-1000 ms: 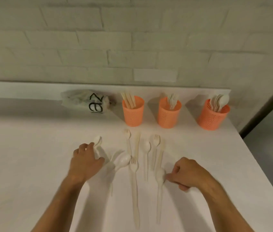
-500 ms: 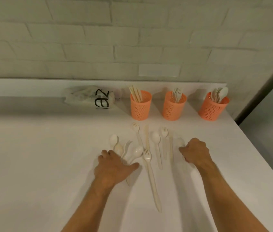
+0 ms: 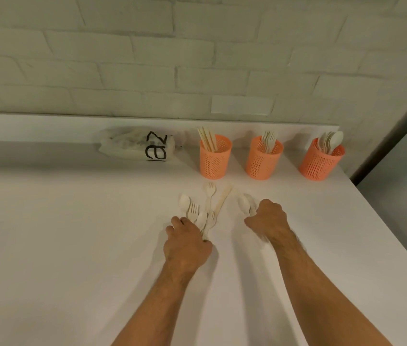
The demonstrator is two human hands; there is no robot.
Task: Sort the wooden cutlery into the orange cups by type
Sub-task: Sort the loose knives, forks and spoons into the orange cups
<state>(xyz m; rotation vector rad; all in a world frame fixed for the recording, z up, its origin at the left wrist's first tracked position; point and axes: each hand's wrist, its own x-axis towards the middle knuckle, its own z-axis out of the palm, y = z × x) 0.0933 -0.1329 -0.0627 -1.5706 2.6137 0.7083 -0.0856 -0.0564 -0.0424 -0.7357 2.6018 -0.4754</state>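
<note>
Wooden cutlery (image 3: pixel 211 206) loose before orange cups (image 3: pixel 263 158), left hand (image 3: pixel 187 242) gathering some, right hand (image 3: pixel 268 219) gripping spoons (image 3: pixel 245 203).

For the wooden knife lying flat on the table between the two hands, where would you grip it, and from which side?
Pinch the knife by its long edges, from above, at the far end near the orange cups, with the right hand. It lies flat on the table, angled toward the middle cup. The near end runs into the cutlery bunch at the left hand, while the far end looks clear.
</note>
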